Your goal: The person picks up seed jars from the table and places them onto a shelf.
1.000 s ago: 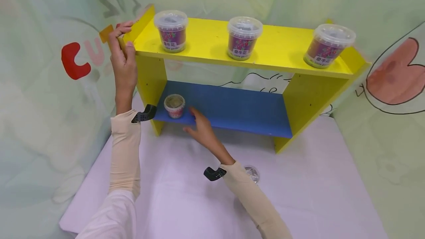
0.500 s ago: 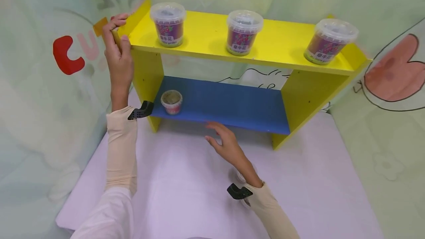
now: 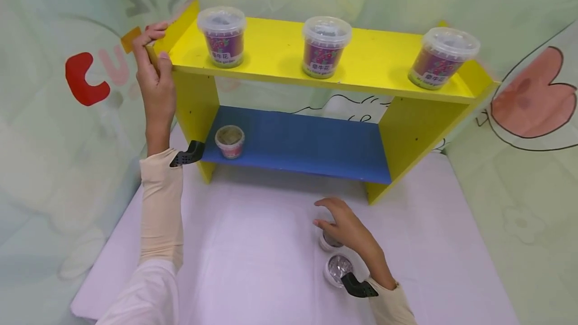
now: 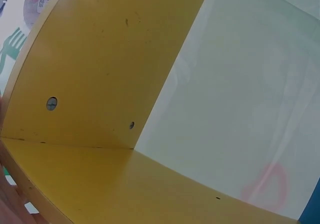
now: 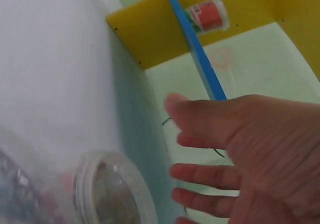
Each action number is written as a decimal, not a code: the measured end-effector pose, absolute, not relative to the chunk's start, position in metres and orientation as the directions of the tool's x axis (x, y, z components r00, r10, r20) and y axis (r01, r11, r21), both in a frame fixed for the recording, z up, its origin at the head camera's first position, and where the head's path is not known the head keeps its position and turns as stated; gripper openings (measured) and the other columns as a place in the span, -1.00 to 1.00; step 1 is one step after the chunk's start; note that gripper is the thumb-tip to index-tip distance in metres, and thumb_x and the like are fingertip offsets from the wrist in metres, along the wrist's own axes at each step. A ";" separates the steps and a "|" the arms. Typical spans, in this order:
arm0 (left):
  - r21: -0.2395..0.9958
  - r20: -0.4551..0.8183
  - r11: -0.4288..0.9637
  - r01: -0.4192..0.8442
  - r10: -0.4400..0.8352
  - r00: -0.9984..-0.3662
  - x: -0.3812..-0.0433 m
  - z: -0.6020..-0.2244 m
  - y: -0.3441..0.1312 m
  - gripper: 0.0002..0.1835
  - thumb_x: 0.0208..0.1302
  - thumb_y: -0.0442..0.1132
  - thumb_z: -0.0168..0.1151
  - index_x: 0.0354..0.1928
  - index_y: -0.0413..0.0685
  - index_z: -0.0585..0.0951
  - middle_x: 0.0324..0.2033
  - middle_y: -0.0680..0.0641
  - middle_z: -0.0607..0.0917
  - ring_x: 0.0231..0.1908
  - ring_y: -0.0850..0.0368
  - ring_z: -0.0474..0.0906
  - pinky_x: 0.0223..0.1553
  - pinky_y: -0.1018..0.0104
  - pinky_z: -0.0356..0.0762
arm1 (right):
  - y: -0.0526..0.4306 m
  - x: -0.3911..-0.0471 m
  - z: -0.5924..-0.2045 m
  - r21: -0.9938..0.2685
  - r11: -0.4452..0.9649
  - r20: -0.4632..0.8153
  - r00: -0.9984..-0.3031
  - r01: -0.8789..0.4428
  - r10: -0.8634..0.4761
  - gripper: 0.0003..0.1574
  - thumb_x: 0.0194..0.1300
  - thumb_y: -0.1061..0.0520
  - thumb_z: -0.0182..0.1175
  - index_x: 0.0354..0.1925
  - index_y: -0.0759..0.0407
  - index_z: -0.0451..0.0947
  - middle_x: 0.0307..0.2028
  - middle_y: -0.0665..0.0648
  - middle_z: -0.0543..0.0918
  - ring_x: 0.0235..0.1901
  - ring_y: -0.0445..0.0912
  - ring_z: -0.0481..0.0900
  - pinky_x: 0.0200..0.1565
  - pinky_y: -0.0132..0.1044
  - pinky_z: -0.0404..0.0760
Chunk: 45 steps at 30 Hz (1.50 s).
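My left hand [image 3: 155, 84] grips the upper left end of the yellow shelf unit [image 3: 275, 46], thumb toward the front and fingers over the side panel. In the left wrist view only slivers of that hand show, beside a yellow board [image 4: 105, 64]. My right hand [image 3: 354, 229], fingers loosely bent and holding nothing, hovers over a small plastic tub [image 3: 326, 244] on the table, partly covering it. A second tub [image 3: 338, 267] with a clear lid stands just nearer, below the wrist. In the right wrist view a lidded tub [image 5: 117, 196] lies below the spread fingers.
A small red-and-white tub [image 3: 231, 148] stands at the left of the blue middle board [image 3: 307, 139]. Three purple-labelled cups with clear lids, left [image 3: 224, 46], middle [image 3: 323, 56] and right [image 3: 437, 66], stand on the top board. Printed cloth [image 3: 510, 189] hangs around the white table [image 3: 253, 265].
My right hand has drawn back from beside the tub on the blue board, toward the lower right, to the tubs on the table. The left hand keeps its grip on the shelf unit.
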<state>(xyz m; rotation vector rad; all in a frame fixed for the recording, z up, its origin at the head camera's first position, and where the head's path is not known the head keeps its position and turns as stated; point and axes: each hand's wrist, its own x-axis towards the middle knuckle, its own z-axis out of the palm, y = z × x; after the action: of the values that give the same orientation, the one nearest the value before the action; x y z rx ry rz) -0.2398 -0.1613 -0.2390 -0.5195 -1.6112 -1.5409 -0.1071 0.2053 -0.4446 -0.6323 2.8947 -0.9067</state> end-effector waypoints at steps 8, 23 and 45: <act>0.617 0.781 0.162 0.770 -0.252 -0.572 -0.241 -0.238 -0.162 -0.72 0.33 -0.45 -0.22 0.02 -0.13 0.37 0.18 -0.13 0.49 0.31 0.21 0.32 0.44 0.29 0.15 | 0.223 -0.083 -0.444 -0.507 0.840 -0.181 -0.930 -0.191 -0.321 -0.04 0.14 -0.02 0.40 0.40 0.21 0.23 0.34 0.44 0.28 0.27 0.39 0.34 0.12 0.33 0.44; 0.584 0.805 0.176 0.792 -0.248 -0.538 -0.241 -0.241 -0.162 -0.73 0.34 -0.46 -0.20 0.02 -0.15 0.36 0.20 -0.23 0.47 0.31 0.18 0.32 0.44 0.26 0.15 | 0.212 -0.080 -0.449 -0.462 0.883 -0.307 -0.918 -0.085 -0.250 -0.04 0.10 0.04 0.42 0.38 0.23 0.23 0.18 0.43 0.42 0.01 0.23 0.58 -0.08 0.18 0.59; 0.587 0.806 0.194 0.786 -0.227 -0.547 -0.240 -0.240 -0.162 -0.72 0.35 -0.46 -0.23 0.04 -0.18 0.35 0.21 -0.23 0.45 0.32 0.20 0.30 0.44 0.27 0.15 | 0.224 -0.088 -0.446 -0.610 0.701 0.170 -0.925 -0.370 -0.340 -0.14 0.00 0.27 0.40 0.29 0.24 0.35 0.09 0.29 0.55 0.06 0.14 0.51 0.06 0.14 0.53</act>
<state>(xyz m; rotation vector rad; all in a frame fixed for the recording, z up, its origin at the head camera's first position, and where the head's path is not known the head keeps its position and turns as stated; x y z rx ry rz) -0.2396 -0.1621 -0.2403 -0.5415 -1.6156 -1.4933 -0.0885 0.2236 -0.4463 -0.6136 2.9380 -1.0695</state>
